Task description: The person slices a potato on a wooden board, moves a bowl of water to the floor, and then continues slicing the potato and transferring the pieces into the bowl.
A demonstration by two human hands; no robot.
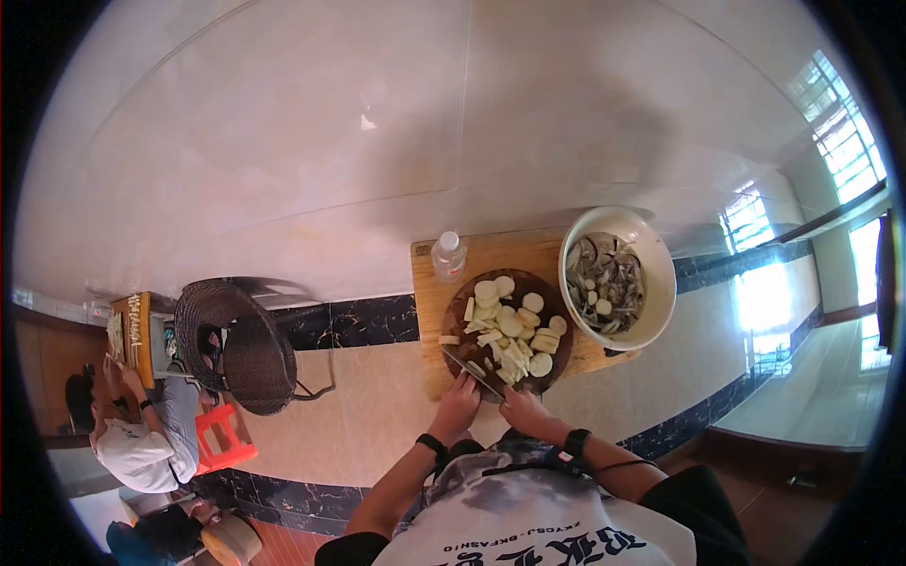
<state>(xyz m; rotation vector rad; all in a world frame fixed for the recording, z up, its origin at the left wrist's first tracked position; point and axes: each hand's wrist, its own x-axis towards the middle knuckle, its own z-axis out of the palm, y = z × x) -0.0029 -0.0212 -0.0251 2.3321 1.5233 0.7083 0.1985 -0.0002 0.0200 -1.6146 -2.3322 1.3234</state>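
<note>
Grey metal-bladed knife point(461, 361): at near-left edge of the round dark-brown wooden board point(562, 355), pale cut vegetable pieces point(511, 324) just beyond.
Long axis: slanted; tip points away and leftward, handle end toward the wearer's right.
Right hand point(525, 413): grip closed round the handle.
Left hand point(460, 403): fingers bent beside the blade; cannot tell whether its grip holds a piece.
Tabletop point(428, 311): yellowish wood; carries board, clear plastic bottle point(449, 258) with white cap, and round cream basin point(662, 283) of dark and pale pieces.
Room: pale tiled wall point(283, 123) behind; black marbled band point(377, 322) low on it; bright window at right.
Left side: brown woven chair point(253, 354), red plastic stool point(225, 440), another person point(137, 455) seated.
</note>
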